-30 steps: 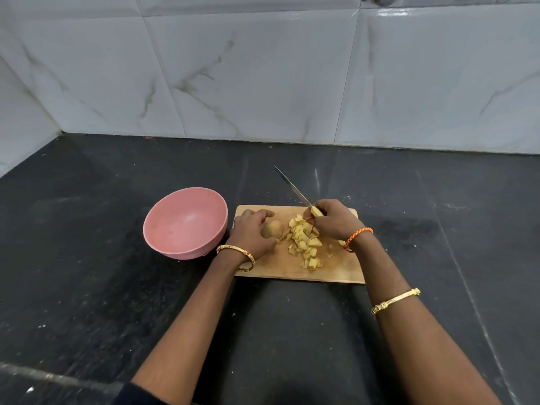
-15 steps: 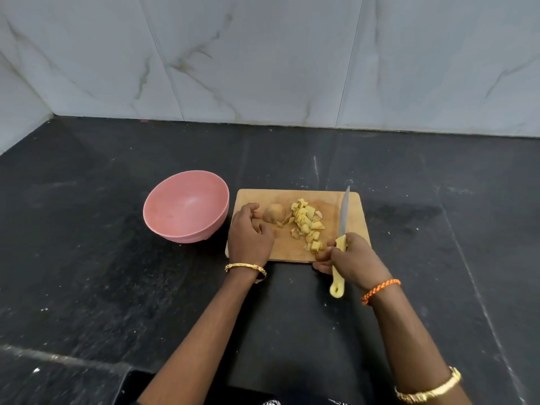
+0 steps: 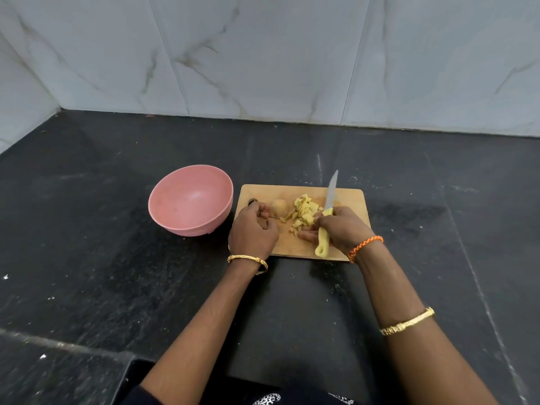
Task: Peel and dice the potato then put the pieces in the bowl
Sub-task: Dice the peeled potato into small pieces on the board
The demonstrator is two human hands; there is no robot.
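Head view, looking down at the counter: the right hand (image 3: 340,228) grips the yellow handle of the knife (image 3: 326,220), fingers wrapped round it, and the blade points away from the person, up across the wooden cutting board (image 3: 347,206) with its tip just past the far edge. The left hand (image 3: 252,229) sits over the board's near-left corner, fingers loosely curled and nothing clearly in them (the fingertips lie just beside the potato chunk, though contact cannot be made out). That uncut potato chunk (image 3: 279,208), rounded and pale brown, lies on the board just right of the left hand's fingers. Next to it, between the two hands, there is the heap of diced potato pieces (image 3: 302,213), yellow and irregular, piled up against the right hand's knuckles and the knife handle. A gold bangle (image 3: 248,258) rings the left wrist; an orange thread band (image 3: 365,245) circles the right wrist, with a second gold bangle (image 3: 406,322) further up that forearm. Left of the board stands the pink bowl (image 3: 190,200), close to the board's edge and holding no pieces. Everything rests on a black stone counter (image 3: 87,229), backed by a white marble-tiled wall (image 3: 263,54).
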